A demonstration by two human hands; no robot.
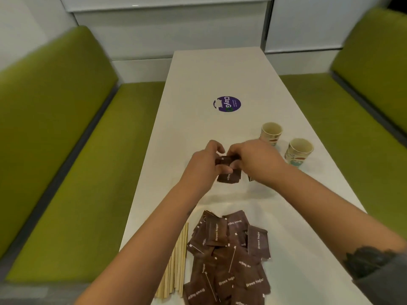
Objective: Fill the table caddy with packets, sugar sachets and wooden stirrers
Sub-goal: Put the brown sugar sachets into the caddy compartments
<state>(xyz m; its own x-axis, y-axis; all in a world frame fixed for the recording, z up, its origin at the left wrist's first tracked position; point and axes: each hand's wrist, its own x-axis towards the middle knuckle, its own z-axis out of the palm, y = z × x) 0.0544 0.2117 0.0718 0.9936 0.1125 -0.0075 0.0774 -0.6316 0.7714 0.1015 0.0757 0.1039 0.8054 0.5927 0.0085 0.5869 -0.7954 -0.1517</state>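
My left hand (203, 162) and my right hand (256, 160) meet above the middle of the white table (198, 73). Both pinch a small bunch of brown sugar sachets (228, 176) between them; the bunch hangs down from the fingers. A loose pile of several more brown sugar sachets (229, 258) lies near the table's front edge. A bundle of wooden stirrers (176, 263) lies flat just left of that pile. Two paper cups stand upright to the right of my hands, one farther back (271, 131) and one nearer (299, 150). No caddy shows.
A round purple sticker (226, 104) lies on the table beyond my hands. Green bench seats run along the left (66, 172) and the right (352, 139) of the table. A white wall panel closes the far end.
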